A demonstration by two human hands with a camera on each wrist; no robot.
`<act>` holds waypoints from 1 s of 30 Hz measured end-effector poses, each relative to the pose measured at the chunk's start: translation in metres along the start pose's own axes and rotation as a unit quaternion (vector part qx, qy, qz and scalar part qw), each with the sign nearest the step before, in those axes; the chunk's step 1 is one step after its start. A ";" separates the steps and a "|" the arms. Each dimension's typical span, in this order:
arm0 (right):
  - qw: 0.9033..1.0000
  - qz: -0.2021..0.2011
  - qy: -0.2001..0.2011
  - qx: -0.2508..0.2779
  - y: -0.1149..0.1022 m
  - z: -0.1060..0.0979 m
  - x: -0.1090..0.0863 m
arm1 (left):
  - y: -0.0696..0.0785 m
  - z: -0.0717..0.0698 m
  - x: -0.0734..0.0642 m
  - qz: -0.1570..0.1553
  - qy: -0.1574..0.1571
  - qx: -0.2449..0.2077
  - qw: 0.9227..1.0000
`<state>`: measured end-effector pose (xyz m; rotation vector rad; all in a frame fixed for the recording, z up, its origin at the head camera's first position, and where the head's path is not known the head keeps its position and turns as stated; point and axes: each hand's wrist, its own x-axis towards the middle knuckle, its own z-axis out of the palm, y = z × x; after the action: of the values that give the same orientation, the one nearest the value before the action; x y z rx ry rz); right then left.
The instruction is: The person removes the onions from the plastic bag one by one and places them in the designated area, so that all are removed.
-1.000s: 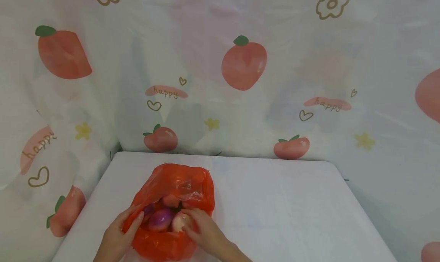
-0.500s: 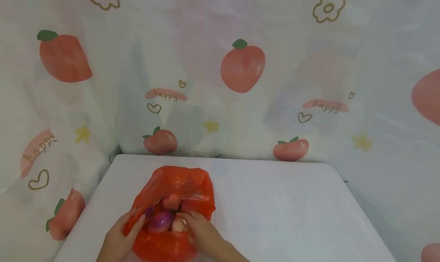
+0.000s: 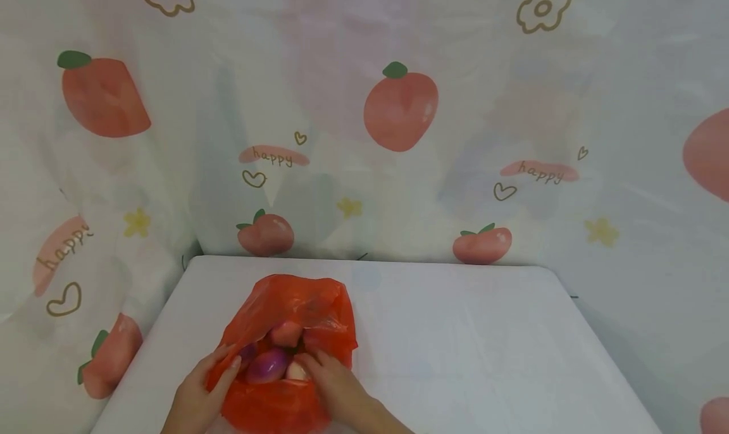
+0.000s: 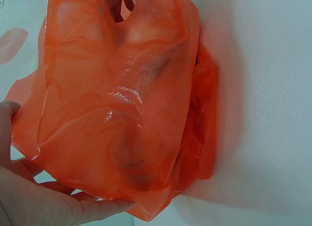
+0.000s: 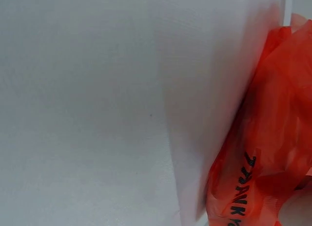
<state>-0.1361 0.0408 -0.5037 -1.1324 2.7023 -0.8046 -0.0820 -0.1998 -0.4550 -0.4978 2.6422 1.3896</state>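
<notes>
A red translucent plastic bag [image 3: 273,405] lies on the white table with its mouth spread. Inside show a glossy purple egg-shaped item [image 3: 267,366], a pinkish rounded item [image 3: 286,334] and a pale round item [image 3: 297,371]. My left hand [image 3: 199,390] grips the bag's left edge, thumb on one face of the film and fingers on the other, as the left wrist view shows. My right hand [image 3: 337,383] reaches into the mouth from the right, fingertips at the pale item. Its thumb is hidden, so I cannot tell whether it holds that item.
The white table [image 3: 467,345] extends to the right of the bag. Behind and to the left hangs a pale backdrop [image 3: 342,105] printed with fruit, hearts and flowers. Black lettering [image 5: 241,187] marks the bag's side in the right wrist view.
My right hand has sunk slightly deeper into the bag's mouth, and its thumb has gone out of sight. Less of the pale item shows. My left hand keeps its grip on the edge.
</notes>
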 end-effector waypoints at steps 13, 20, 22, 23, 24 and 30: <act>0.999 -0.018 0.001 -0.040 0.005 0.005 -0.004 | -0.002 0.001 -0.002 0.020 0.007 0.000 1.000; 0.999 -0.013 -0.004 -0.036 0.007 0.006 -0.005 | -0.003 0.002 -0.003 0.026 0.007 0.000 1.000; 0.999 -0.005 -0.006 -0.034 0.007 0.004 -0.004 | -0.003 0.002 -0.002 0.033 0.011 0.003 0.999; 0.999 0.000 -0.005 -0.038 0.006 0.003 -0.003 | -0.003 0.002 -0.002 0.036 0.014 0.006 0.999; 0.999 0.006 -0.005 -0.041 0.005 0.002 -0.002 | -0.003 0.001 -0.002 0.038 0.015 0.010 0.999; 0.997 0.068 -0.006 -0.032 -0.001 -0.002 0.003 | -0.004 0.002 -0.001 0.035 0.011 0.018 0.999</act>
<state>-0.1386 0.0390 -0.5007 -0.9493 2.7773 -0.6931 -0.0798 -0.2005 -0.4591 -0.4232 2.7212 1.3609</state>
